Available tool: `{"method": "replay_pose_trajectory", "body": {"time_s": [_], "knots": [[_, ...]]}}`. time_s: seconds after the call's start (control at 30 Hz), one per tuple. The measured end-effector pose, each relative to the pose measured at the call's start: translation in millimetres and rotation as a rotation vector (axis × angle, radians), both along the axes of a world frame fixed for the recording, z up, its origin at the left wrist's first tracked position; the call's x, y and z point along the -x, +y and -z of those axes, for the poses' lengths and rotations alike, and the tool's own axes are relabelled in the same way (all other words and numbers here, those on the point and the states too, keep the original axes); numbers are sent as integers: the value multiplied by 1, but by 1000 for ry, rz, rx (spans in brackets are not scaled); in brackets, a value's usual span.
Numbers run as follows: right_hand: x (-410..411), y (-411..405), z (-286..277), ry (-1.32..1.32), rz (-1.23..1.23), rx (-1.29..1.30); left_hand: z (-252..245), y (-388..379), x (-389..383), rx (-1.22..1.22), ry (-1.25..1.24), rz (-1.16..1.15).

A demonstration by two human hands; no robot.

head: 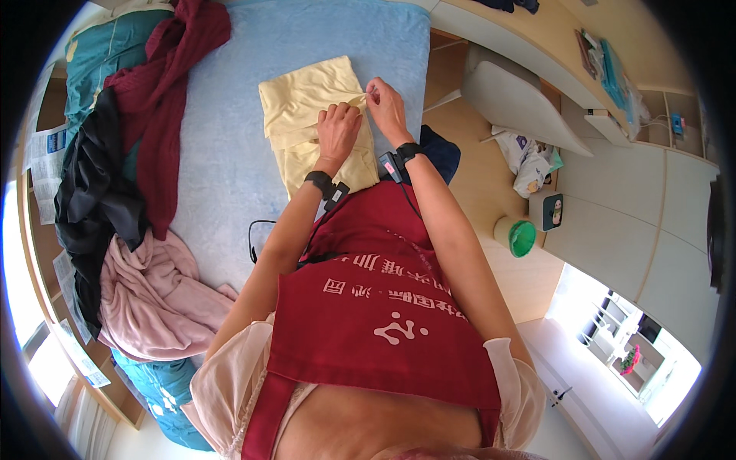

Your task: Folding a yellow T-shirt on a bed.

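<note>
A pale yellow garment, folded into a rough rectangle with creases across its upper part, lies on the light blue fleece bed cover. At its right edge, the fingertips of my right hand pinch a small bit of the cloth and draw it out taut. My left hand is on the garment's middle, just left of the right one, with curled fingers gripping the fabric. What lies under its palm is hidden. Each wrist wears a black strap with a small cabled device.
Along the bed's left side are a dark red knit, a black garment and a pink blanket. Dark blue cloth sits at the bed's right edge. Beyond are a white chair and a green-lined bin.
</note>
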State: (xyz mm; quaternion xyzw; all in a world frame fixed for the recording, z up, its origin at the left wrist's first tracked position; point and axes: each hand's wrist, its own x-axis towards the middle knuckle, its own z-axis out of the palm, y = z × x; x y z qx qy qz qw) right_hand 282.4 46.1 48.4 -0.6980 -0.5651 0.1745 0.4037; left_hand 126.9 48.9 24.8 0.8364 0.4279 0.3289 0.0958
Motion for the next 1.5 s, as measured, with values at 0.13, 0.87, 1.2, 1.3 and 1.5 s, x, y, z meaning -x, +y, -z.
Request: {"method": "replay_pose_trajectory", "body": {"time_s": [0.13, 0.87, 1.2, 1.3, 1.5], "knots": [[-1, 2, -4, -34, -23, 6, 5, 1, 0, -18, 52, 25], [-5, 3, -2, -166, -43, 23, 1, -5, 14, -69, 49, 59], [-14, 4, -1, -167, -118, 15, 11, 4, 18, 81, 75, -107], [-15, -1, 0, -161, -143, 8, 15, 9, 21, 111, -34, -78], [-15, -14, 0, -196, -149, 27, 8, 13, 20, 83, 32, -49]]}}
